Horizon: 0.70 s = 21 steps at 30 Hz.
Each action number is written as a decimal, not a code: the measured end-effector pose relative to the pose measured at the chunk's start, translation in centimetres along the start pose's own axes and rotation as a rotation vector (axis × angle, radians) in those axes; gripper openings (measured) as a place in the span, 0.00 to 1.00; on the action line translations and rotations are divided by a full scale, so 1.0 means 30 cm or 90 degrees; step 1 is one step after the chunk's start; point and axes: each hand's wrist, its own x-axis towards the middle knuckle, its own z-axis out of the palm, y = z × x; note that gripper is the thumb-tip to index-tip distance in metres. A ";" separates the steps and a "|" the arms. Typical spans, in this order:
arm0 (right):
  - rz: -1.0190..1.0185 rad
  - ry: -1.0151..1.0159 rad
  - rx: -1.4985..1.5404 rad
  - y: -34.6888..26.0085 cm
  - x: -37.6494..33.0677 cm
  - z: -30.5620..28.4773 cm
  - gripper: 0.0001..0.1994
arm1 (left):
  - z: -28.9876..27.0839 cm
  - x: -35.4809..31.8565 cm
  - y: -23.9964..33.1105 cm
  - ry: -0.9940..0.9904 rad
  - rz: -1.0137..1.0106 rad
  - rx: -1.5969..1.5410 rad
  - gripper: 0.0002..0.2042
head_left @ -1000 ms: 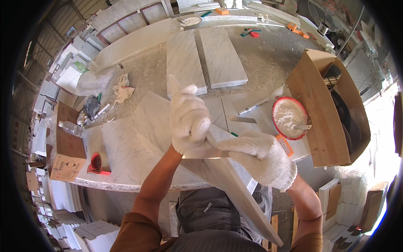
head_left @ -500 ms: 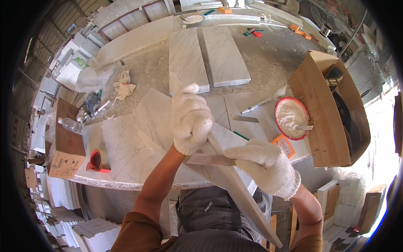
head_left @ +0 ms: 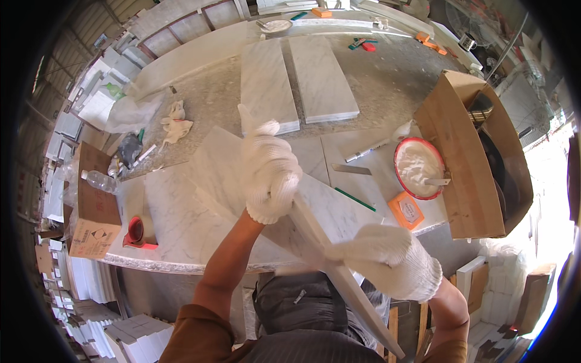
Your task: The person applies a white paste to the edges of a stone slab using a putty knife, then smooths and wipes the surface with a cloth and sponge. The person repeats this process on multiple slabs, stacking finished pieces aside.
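Observation:
My left hand (head_left: 272, 175), in a white knit glove, grips the upper part of a pale marble slab (head_left: 357, 296). One finger points up and away. The slab stands tilted on edge, its narrow side running down towards my lap. My right hand (head_left: 393, 260), also gloved, is closed on a flat metal scraper (head_left: 302, 264) laid across that narrow side. Motion blurs the blade, and the glove hides its handle end. Beyond the right hand, a red-rimmed bowl (head_left: 397, 166) contains white paste and a small spatula (head_left: 437, 181).
An orange box (head_left: 406, 211), green pencil (head_left: 355, 199), loose blade (head_left: 351, 169) and marker (head_left: 367, 149) lie by the bowl. Cardboard boxes (head_left: 454, 157) flank the bench. A tape dispenser (head_left: 140, 233) sits left; two marble slabs (head_left: 269, 78) lie ahead.
My right hand has slid down along the slab's narrow side, towards me, taking the scraper with it. The left hand keeps its grip; the whole view has shifted slightly.

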 end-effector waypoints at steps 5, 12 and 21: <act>0.077 0.047 0.239 0.034 -0.018 -0.008 0.15 | 0.000 0.005 0.011 0.011 0.002 0.006 0.05; -0.039 0.147 0.065 0.059 0.124 0.049 0.15 | 0.000 0.008 0.014 0.020 0.011 0.021 0.08; -0.024 0.126 -0.017 0.029 0.110 0.045 0.13 | 0.006 -0.002 -0.009 0.048 0.030 -0.040 0.05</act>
